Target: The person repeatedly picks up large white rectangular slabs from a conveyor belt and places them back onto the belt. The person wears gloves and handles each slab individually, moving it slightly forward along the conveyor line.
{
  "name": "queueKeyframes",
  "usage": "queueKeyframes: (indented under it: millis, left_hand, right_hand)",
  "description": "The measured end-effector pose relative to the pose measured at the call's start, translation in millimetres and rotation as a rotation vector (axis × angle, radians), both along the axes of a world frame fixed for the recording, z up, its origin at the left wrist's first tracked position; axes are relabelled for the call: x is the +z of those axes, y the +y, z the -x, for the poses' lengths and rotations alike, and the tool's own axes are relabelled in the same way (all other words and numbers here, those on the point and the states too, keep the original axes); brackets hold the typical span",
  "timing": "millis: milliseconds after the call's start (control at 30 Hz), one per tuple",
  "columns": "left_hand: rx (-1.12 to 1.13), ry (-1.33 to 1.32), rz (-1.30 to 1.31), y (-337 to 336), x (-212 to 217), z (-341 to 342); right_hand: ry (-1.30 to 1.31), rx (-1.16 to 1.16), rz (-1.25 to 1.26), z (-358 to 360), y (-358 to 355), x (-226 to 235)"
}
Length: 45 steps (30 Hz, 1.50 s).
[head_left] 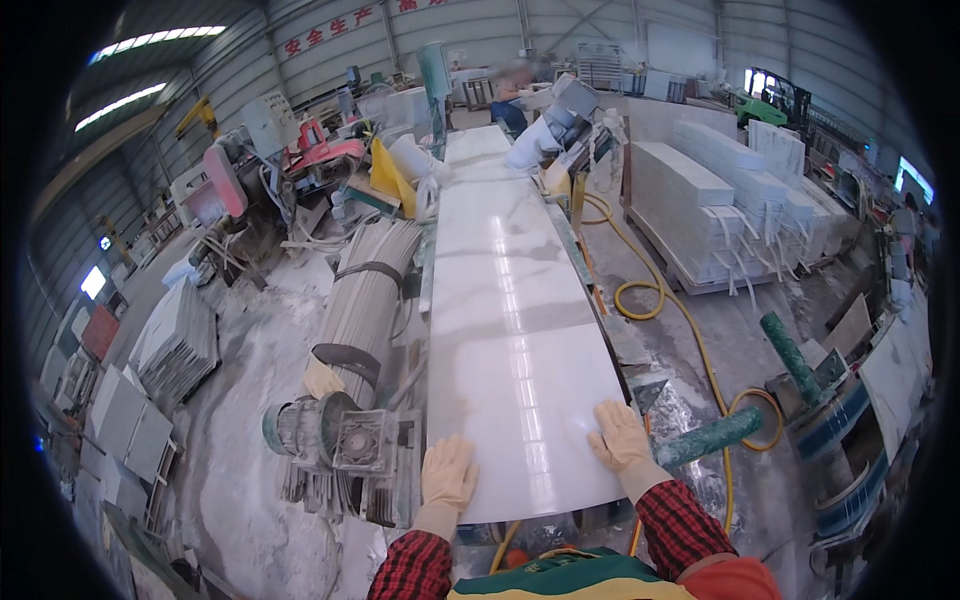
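Observation:
A long, polished white stone slab (pixel 520 385) with grey veining stretches away from me, its near edge close to my body. My left hand (pixel 449 474), in a cream glove, lies on the slab's near left corner with fingers pointing forward. On the opposite side, my right hand (pixel 621 444), gloved alike, rests along the right edge, its fingers extended over the surface. Both hands look open, and neither is wrapped round anything. Whether the thumbs reach under the slab is hidden. Toward its far end the slab runs between parts of a machine (pixel 560 125).
Left of the slab stand a motor with gearbox (pixel 325 430) and a strapped bundle of long strips (pixel 370 280). A yellow hose (pixel 690 320) loops across the floor at right, near a green cylinder (pixel 715 438). Stone stacks (pixel 690 215) stand farther right. A person (pixel 512 100) is at the back.

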<state>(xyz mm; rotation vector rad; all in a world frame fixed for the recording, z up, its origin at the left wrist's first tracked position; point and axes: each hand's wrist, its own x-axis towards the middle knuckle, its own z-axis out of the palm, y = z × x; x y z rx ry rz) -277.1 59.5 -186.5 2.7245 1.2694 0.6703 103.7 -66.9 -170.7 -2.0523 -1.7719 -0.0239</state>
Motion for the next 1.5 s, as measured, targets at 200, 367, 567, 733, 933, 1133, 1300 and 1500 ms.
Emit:
queueKeyframes:
  millis: [200,367,567,733,933,1133,1300,1500]
  left_hand:
    - [0.01,-0.008,-0.026,-2.5,-3.2,1.5]
    - [0.012,0.014,-0.022,-7.3,-4.7,2.9]
    - [0.006,0.015,-0.023,-11.2,-5.6,3.3]
    - [0.017,0.003,-0.076,-13.3,-9.0,8.3]
    - [-0.023,-0.006,-0.082,-14.8,0.9,5.8]
    - [-0.048,0.011,-0.002,-3.3,2.1,-3.1]
    - [-0.041,0.076,-0.161,26.3,-11.9,-15.5]
    - [-0.054,0.149,0.086,67.6,4.7,-46.4]
  right_hand:
    - [-0.064,-0.089,-0.097,21.2,-43.2,-21.7]
    - [-0.016,-0.036,-0.032,37.3,-103.8,-10.6]
    - [0.074,0.013,-0.066,52.3,-152.9,-1.3]
    - [0.122,0.055,-0.048,60.1,-178.0,8.4]
    - [0.142,0.025,-0.142,57.8,-196.6,-1.0]
    - [0.176,-0.052,-0.164,52.3,-195.9,-4.2]
    - [0.299,-0.034,-0.05,49.3,-189.6,18.0]
    - [0.433,-0.073,0.071,51.4,-192.5,42.2]
